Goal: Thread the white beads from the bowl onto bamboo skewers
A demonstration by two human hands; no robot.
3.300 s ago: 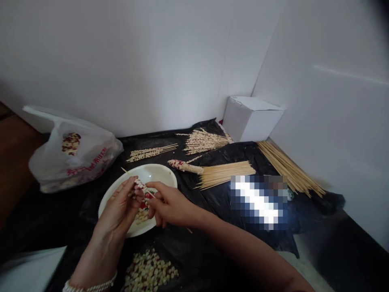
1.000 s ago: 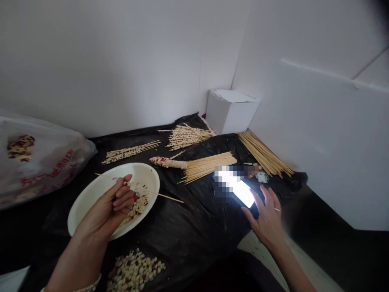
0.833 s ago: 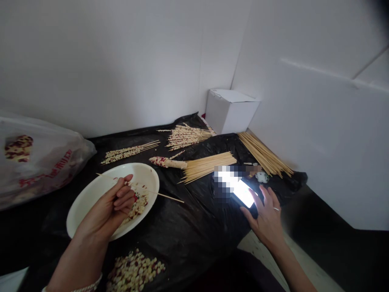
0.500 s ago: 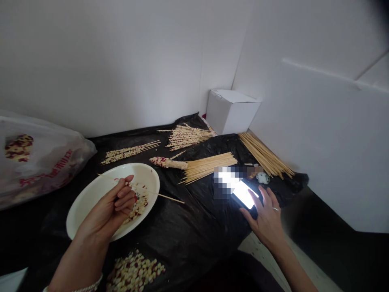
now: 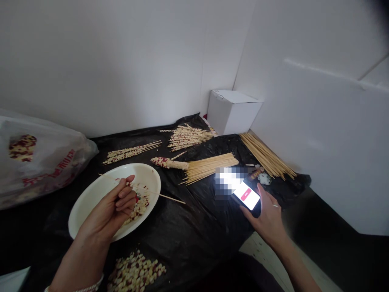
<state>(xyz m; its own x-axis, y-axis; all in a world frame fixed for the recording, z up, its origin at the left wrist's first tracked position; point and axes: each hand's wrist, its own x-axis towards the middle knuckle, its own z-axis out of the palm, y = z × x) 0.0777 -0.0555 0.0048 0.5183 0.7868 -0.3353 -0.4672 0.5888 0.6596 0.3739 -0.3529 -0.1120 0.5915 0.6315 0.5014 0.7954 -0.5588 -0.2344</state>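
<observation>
Skewer point(image 5: 172, 199), slim and pale (bare-ended).

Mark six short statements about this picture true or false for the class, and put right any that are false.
1. The left hand holds a stick over the bowl. True.
2. The bowl is empty. False: kernels lie in it.
3. The right hand is at the phone. True.
4. The phone is dark. False: it is lit.
5. The box stands to the right of the bag. True.
6. The bag bears only green writing. False: its lettering is red.
</observation>
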